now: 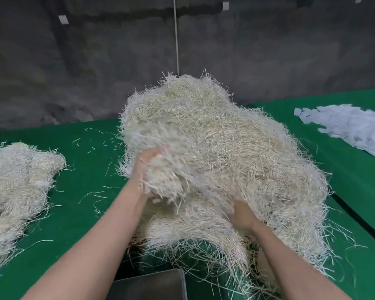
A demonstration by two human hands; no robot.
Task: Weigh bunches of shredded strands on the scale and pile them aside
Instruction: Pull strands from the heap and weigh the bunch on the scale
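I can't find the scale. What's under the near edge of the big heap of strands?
Only a grey metal tray shows below the near edge of the heap, beside green table. Anything deeper beneath the strands is covered.

Single view, from the camera on my head. It faces forward and tips down over the green table (78,213); the dark back wall (74,72) fills the top third. Wide lens: the table's far edge bows. Close range. The heap of shredded strands (225,148) fills mid-frame, with my left hand (147,169) and right hand (243,215) at its near side. The bottom edge cuts the metal scale pan (152,286), the left edge clips a smaller pile (15,187), and the right edge clips white paper slips (355,128).
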